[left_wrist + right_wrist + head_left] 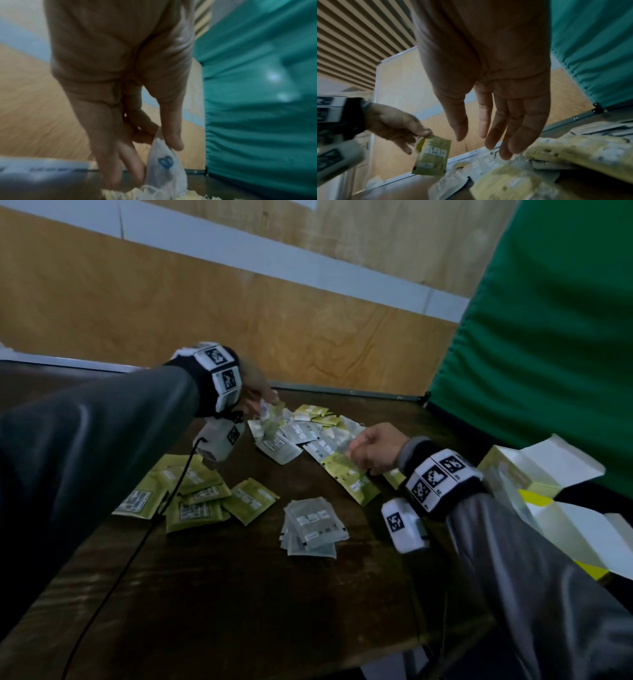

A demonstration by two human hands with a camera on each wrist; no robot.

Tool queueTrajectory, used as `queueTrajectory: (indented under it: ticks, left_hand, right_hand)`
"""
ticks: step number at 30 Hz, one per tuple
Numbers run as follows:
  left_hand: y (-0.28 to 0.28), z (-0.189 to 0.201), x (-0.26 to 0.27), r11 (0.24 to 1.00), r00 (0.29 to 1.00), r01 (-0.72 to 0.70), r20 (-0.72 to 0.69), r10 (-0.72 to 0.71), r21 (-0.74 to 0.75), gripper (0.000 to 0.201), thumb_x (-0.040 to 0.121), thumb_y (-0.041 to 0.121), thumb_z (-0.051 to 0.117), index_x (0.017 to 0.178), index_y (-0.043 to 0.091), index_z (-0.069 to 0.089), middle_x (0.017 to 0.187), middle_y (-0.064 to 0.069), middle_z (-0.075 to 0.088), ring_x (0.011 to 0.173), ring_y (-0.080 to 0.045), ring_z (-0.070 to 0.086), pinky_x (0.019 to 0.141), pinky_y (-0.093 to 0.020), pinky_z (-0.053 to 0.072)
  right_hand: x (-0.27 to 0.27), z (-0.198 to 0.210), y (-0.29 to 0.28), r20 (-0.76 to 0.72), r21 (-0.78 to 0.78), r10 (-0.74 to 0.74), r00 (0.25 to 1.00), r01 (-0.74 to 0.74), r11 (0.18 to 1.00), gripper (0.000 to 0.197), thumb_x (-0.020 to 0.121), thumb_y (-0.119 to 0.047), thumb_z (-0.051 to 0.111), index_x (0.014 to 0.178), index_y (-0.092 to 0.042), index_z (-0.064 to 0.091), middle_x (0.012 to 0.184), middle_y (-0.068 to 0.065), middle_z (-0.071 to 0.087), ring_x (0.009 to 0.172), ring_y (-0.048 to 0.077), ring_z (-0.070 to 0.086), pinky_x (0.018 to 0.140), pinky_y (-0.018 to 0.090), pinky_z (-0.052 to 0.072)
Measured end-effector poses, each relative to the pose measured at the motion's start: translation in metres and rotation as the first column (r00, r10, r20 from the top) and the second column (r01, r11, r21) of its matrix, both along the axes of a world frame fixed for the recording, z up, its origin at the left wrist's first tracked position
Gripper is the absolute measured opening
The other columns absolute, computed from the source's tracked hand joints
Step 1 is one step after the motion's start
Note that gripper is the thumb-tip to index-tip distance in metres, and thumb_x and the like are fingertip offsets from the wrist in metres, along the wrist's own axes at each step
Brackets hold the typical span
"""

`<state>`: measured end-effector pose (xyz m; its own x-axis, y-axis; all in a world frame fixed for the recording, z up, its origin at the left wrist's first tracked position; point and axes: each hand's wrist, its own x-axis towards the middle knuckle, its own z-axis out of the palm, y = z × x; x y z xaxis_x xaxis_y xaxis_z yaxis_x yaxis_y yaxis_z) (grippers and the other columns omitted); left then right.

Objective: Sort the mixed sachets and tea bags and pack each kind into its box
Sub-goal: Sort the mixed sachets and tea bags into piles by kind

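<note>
Lying nearest the table's (239, 594) front edge, at about its middle, is a stack of grey-white sachets (313, 525), loosely squared and sitting flat on the dark wood.

Spreading toward the left edge, just beyond that stack, is a fanned pile of green sachets (191, 498), overlapping one another with printed sides up; the left forearm's sleeve (85, 460) and a black cable (144, 529) are crossing above part of it.

Sitting at the right edge are two open boxes (548, 494), white inside with yellow-green panels and flaps raised; the right sleeve is covering part of the nearer one.

Hovering near the right edge over the mixed heap is the right hand (371, 451). In the right wrist view its fingers (520, 121) are hanging straight and relaxed, gripping nothing, with the tips just above the sachets. A single green sachet (352, 481) is lying directly under it.

Covering the middle of the far half of the table is the unsorted heap (308, 429), green and grey-white sachets lying crosswise over each other and reaching close to the far edge.

Working at the heap's far left end is the left hand (255, 392), blurred in the head view. Its thumb and fingers are pinching the top of a green sachet (432, 155), which is hanging clear of the table. The left wrist view is showing the thumb (171, 129) pressing a pale sachet against the fingers.

Standing behind the far edge is a plywood wall (239, 302), with a green curtain (548, 320) filling the far right corner.
</note>
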<state>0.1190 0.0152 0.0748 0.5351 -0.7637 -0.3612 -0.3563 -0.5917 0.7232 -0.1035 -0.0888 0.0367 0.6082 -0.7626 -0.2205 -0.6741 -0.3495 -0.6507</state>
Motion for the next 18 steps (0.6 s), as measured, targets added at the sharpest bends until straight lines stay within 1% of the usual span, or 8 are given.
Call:
queueTrajectory:
  ticks: [3, 5, 7, 10, 12, 16, 17, 18]
  left_hand:
    - [0.003, -0.013, 0.010, 0.999, 0.988, 0.044, -0.149, -0.045, -0.008, 0.019, 0.090, 0.024, 0.059, 0.079, 0.011, 0.051, 0.071, 0.000, 0.054, 0.067, -0.012, 0.049, 0.061, -0.026, 0.045]
    - [0.000, -0.021, 0.017, 0.981, 0.978, -0.071, -0.204, 0.034, -0.178, 0.019, 0.088, 0.024, 0.062, 0.078, 0.011, 0.051, 0.072, -0.002, 0.059, 0.065, -0.014, 0.056, 0.065, -0.028, 0.051]
    - [0.000, -0.024, 0.021, 0.945, 0.958, -0.170, -0.272, 0.092, -0.280, 0.014, 0.092, 0.020, 0.058, 0.083, 0.011, 0.053, 0.070, -0.004, 0.067, 0.062, -0.016, 0.065, 0.074, -0.033, 0.055]
    - [-0.002, -0.020, 0.021, 0.906, 0.897, -0.276, -0.426, 0.122, -0.321, 0.013, 0.094, 0.017, 0.056, 0.087, 0.005, 0.056, 0.056, -0.004, 0.069, 0.047, -0.009, 0.065, 0.053, -0.027, 0.057]
    - [-0.008, -0.016, 0.020, 0.833, 0.827, -0.409, -0.538, 0.166, -0.372, 0.020, 0.094, 0.017, 0.057, 0.095, -0.003, 0.058, 0.075, -0.014, 0.070, 0.060, -0.016, 0.067, 0.052, -0.031, 0.058]
    - [-0.015, -0.014, 0.005, 0.704, 0.599, -0.587, -0.799, 0.047, -0.399, 0.018, 0.099, 0.014, 0.047, 0.093, -0.002, 0.051, 0.086, -0.020, 0.063, 0.072, -0.020, 0.064, 0.076, -0.038, 0.059]
    - [-0.016, -0.015, 0.001, 0.697, 0.550, -0.604, -0.835, 0.014, -0.386, 0.017, 0.099, 0.014, 0.046, 0.099, -0.003, 0.050, 0.096, -0.021, 0.058, 0.078, -0.022, 0.062, 0.075, -0.036, 0.058]
    - [-0.016, -0.019, -0.001, 0.702, 0.521, -0.607, -0.854, -0.001, -0.372, 0.020, 0.099, 0.015, 0.047, 0.108, -0.003, 0.049, 0.105, -0.022, 0.054, 0.081, -0.024, 0.059, 0.066, -0.030, 0.058]
  right_hand:
    - [0.021, 0.001, -0.027, -0.083, -0.087, -0.012, 0.997, 0.004, 0.996, 0.011, 0.085, -0.012, 0.065, 0.095, -0.007, 0.066, 0.085, 0.005, 0.064, 0.073, 0.015, 0.058, 0.063, 0.027, 0.052]
    - [0.036, 0.001, -0.042, -0.196, -0.190, 0.018, 0.980, -0.056, 0.980, 0.015, 0.085, -0.017, 0.065, 0.098, -0.009, 0.065, 0.094, 0.004, 0.062, 0.082, 0.016, 0.058, 0.067, 0.027, 0.051]
    - [0.051, 0.001, -0.051, -0.348, -0.253, 0.031, 0.937, -0.126, 0.959, 0.033, 0.085, -0.027, 0.066, 0.112, -0.009, 0.064, 0.111, 0.005, 0.059, 0.099, 0.022, 0.058, 0.080, 0.033, 0.051]
    - [0.074, -0.003, -0.063, -0.463, -0.258, 0.059, 0.885, -0.199, 0.945, 0.053, 0.087, -0.044, 0.059, 0.126, -0.008, 0.055, 0.126, 0.006, 0.055, 0.109, 0.028, 0.056, 0.087, 0.036, 0.048]
    - [0.088, -0.008, -0.071, -0.516, -0.253, 0.052, 0.855, -0.210, 0.944, 0.064, 0.086, -0.054, 0.054, 0.129, -0.006, 0.050, 0.132, 0.011, 0.054, 0.109, 0.030, 0.056, 0.092, 0.042, 0.048]
    - [0.104, -0.022, -0.076, -0.577, -0.270, 0.037, 0.816, -0.234, 0.934, 0.069, 0.089, -0.058, 0.047, 0.131, -0.003, 0.049, 0.135, 0.013, 0.052, 0.117, 0.031, 0.055, 0.091, 0.040, 0.047]
    - [0.106, -0.025, -0.078, -0.585, -0.279, 0.038, 0.810, -0.245, 0.929, 0.070, 0.088, -0.058, 0.048, 0.129, -0.002, 0.051, 0.136, 0.014, 0.052, 0.118, 0.031, 0.055, 0.092, 0.040, 0.047]
    - [0.108, -0.027, -0.081, -0.585, -0.280, 0.038, 0.810, -0.246, 0.928, 0.070, 0.087, -0.058, 0.051, 0.128, -0.001, 0.052, 0.137, 0.015, 0.051, 0.118, 0.031, 0.055, 0.092, 0.039, 0.047]
